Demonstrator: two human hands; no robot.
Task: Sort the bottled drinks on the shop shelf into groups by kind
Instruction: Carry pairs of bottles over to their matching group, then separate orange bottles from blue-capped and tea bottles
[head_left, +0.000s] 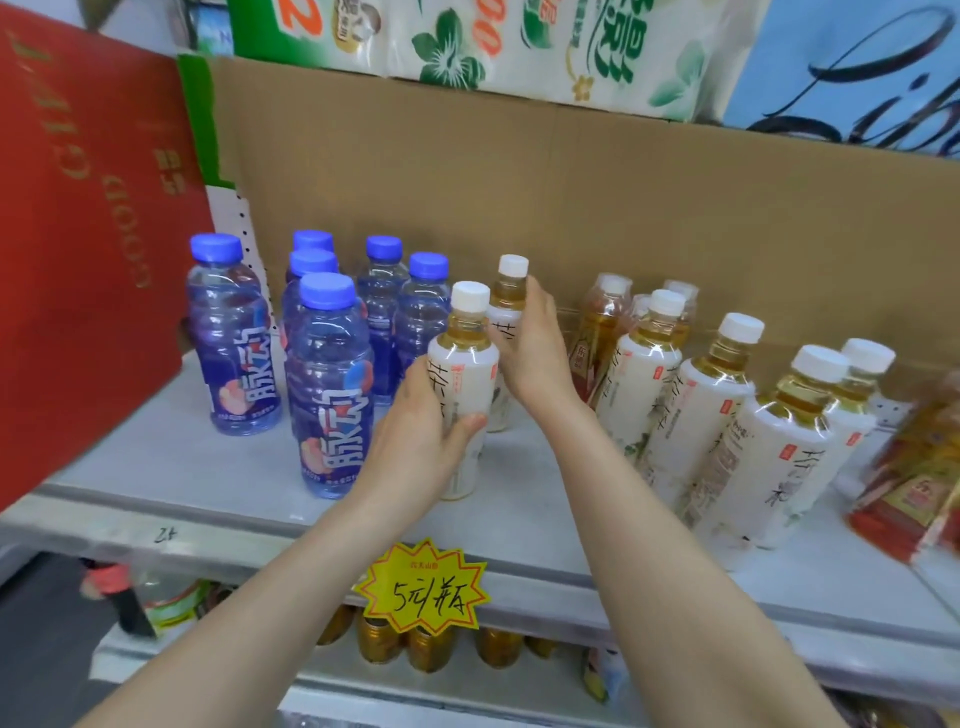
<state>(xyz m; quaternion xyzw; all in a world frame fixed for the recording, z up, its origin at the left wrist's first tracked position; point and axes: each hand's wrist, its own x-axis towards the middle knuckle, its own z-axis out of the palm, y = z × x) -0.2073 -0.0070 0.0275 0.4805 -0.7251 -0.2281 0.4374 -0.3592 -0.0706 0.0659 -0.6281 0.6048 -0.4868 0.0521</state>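
The fingers (467, 422) of our left hand (415, 441) curl round the waist of the front tea bottle (465, 358), thumb across its white label. That low grip keeps the bottle upright while its base sits on the shelf (156, 467). The fingers (535, 304) of our right hand (530, 358) wrap the shoulder of the rear tea bottle (511, 286), just below its white cap. We cannot tell whether its base is resting or just lifted.

The two bottles touch, one behind the other, in the gap between the kinds. To our left, the blue-capped bottles (332, 374) stand close together as a finished-looking group. To our right, the row of white-labelled tea bottles (701, 415) runs along the shelf, with red-labelled bottles (597, 338) behind it against the cardboard backing (571, 208).

We judge that we hold both at once because they are the same tea as the row. They sit nearer the blue group than their own, so they likely want shifting right. A red box (88, 208) hems in the blue group at the shelf's left end. A yellow price tag (423, 587) hangs from the shelf's front edge below our arms.
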